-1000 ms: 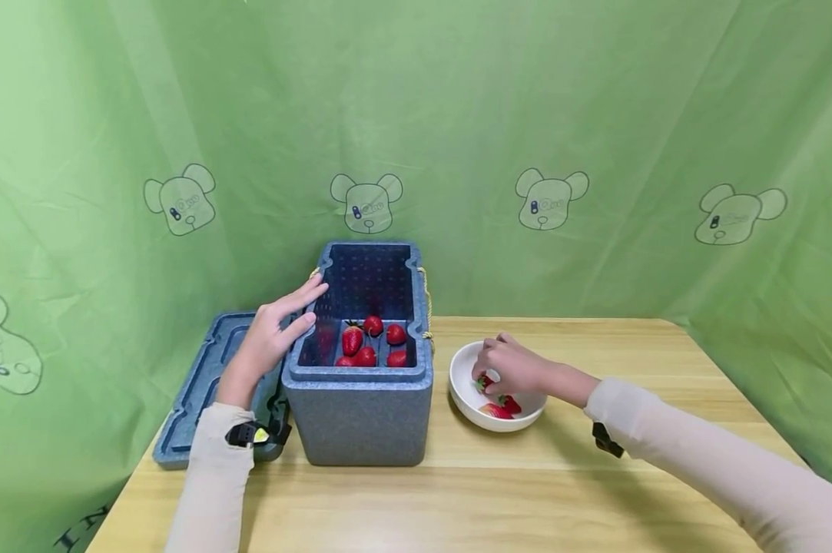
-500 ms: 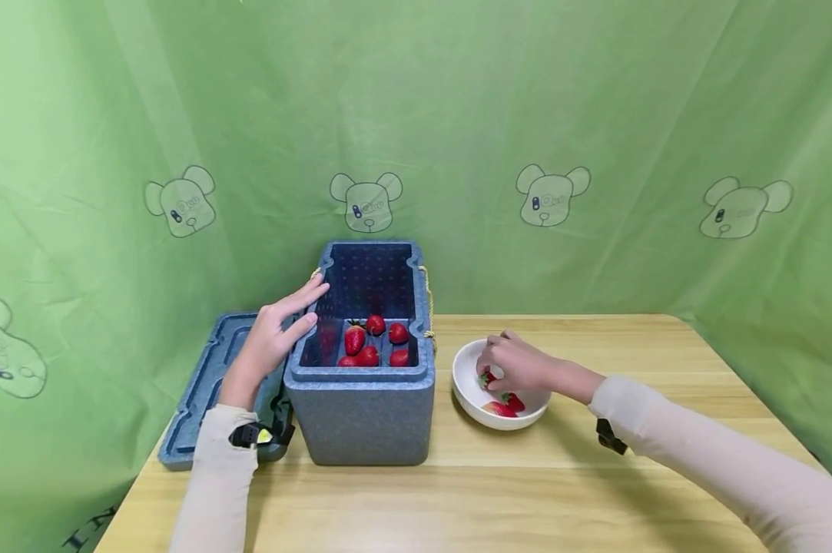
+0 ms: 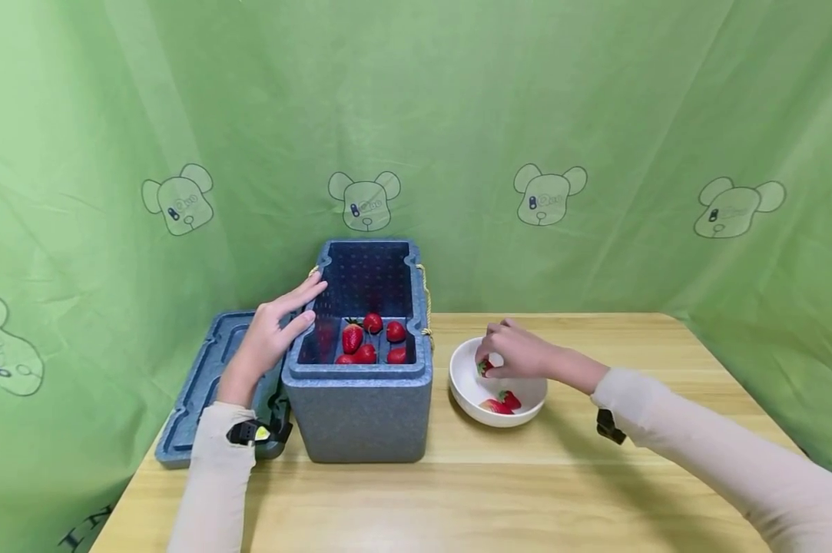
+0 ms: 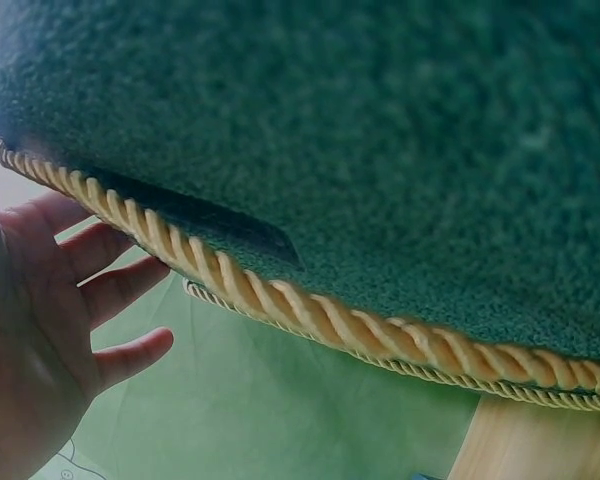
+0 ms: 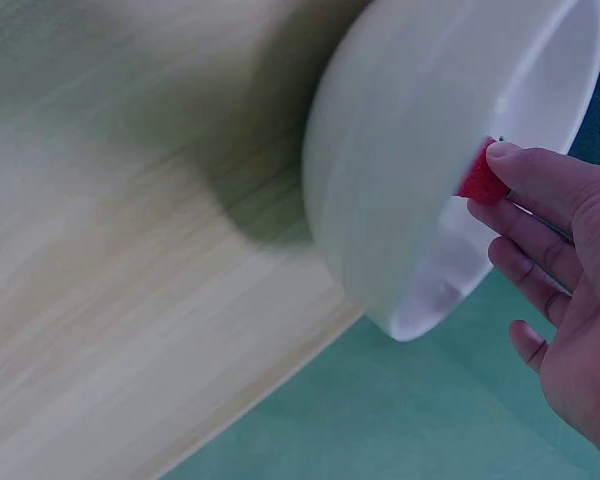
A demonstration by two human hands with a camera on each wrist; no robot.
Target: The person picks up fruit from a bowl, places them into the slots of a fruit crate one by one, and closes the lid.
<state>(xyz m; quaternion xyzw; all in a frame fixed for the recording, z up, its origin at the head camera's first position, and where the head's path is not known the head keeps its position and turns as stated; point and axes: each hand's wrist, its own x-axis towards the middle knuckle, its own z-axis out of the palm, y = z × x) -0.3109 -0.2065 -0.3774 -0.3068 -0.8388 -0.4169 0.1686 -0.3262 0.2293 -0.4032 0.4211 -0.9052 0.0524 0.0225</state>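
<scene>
A grey-blue foam box [image 3: 360,418] stands without its lid, with several red strawberries [image 3: 352,338] on its floor. My left hand [image 3: 272,338] rests on the box's left rim, fingers extended; the left wrist view shows the palm [image 4: 40,330] beside the box's side and its twisted yellow rope [image 4: 230,275]. Over a white bowl [image 3: 460,395] to the right, my right hand [image 3: 522,353] pinches a strawberry [image 5: 483,178] between thumb and fingers. Two more strawberries [image 3: 502,403] lie in the bowl below it.
The box's lid [image 3: 201,392] lies on the wooden table [image 3: 498,499] to the left, partly behind my left forearm. A green cloth [image 3: 457,92] with bear-head outlines hangs around the back and sides.
My right hand has risen slightly inside the bowl, lifting the pinched strawberry a little away from the two others. My left hand stays on the box rim.
</scene>
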